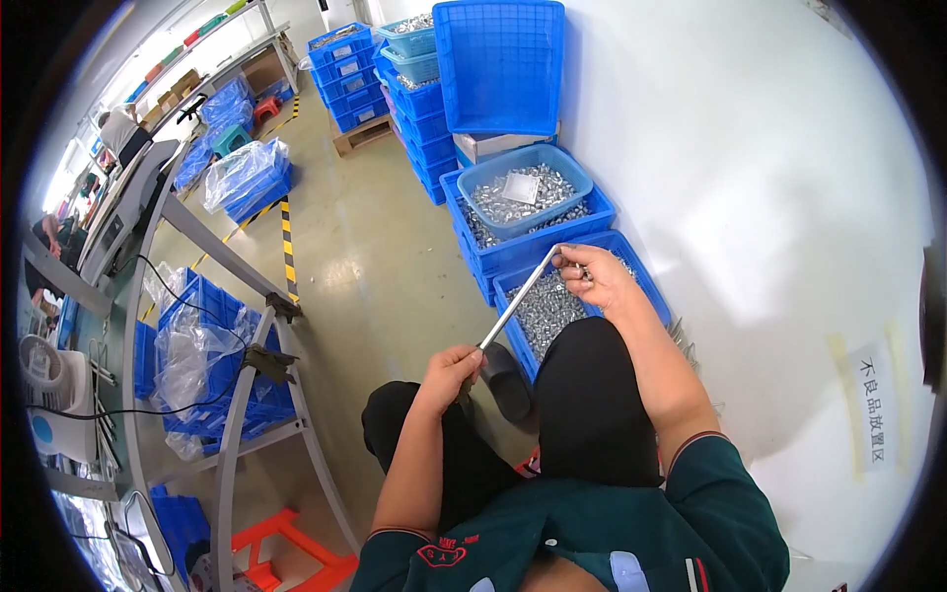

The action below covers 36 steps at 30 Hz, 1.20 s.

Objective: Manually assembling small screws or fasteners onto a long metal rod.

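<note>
Grey concrete floor [375, 257], stacked blue crates [533, 237], wooden pallet [360, 135], orange stool [286, 553]

A thin silver metal rod [520, 294] slants above a blue crate [646, 286] of small metal parts.

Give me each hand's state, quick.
Left hand: closed around the lower end of the metal rod.
Right hand: fingers pinched at the rod's upper end, over the blue crate of small metal parts.
</note>
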{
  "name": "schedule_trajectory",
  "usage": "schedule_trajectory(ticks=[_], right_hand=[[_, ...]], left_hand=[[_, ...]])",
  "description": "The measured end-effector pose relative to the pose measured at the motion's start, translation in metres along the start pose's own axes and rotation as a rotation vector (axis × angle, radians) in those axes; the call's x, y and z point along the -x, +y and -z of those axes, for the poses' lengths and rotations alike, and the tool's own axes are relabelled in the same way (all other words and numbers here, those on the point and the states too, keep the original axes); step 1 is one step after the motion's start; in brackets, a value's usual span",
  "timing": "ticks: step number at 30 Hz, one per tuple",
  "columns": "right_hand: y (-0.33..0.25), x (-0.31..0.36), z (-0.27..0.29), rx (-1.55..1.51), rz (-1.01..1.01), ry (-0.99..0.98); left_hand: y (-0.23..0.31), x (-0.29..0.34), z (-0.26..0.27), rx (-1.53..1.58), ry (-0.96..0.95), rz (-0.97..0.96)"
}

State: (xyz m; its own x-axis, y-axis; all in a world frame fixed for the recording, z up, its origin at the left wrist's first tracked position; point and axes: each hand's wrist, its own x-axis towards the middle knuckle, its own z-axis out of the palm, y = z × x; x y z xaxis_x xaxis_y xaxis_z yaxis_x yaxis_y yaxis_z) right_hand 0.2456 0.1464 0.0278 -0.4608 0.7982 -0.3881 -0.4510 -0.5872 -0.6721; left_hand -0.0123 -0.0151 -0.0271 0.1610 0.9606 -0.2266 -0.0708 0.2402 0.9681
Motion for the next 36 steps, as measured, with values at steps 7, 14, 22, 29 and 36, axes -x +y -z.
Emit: schedule_trajectory(ticks=[7,14,22,29,36], right_hand=[[0.0,-0.007,0.014,-0.152,-0.029,-0.044],[0.002,-0.01,0.01,-0.263,0.0,0.041],[0.003,-0.005,0.004,-0.209,-0.008,-0.079],[0.002,-0.001,-0.005,-0.138,-0.03,-0.05],[0.0,0.012,-0.024,0.245,0.112,-0.02]], left_hand=[[-0.001,0.0,-0.001,-0.003,-0.002,-0.025],[-0.001,0.001,0.0,-0.024,-0.001,-0.022],[-0.006,-0.002,-0.001,-0.016,-0.033,0.033],[-0.006,-0.003,-0.002,-0.027,-0.028,-0.004],[-0.006,-0.003,-0.002,-0.013,-0.017,-0.001]])
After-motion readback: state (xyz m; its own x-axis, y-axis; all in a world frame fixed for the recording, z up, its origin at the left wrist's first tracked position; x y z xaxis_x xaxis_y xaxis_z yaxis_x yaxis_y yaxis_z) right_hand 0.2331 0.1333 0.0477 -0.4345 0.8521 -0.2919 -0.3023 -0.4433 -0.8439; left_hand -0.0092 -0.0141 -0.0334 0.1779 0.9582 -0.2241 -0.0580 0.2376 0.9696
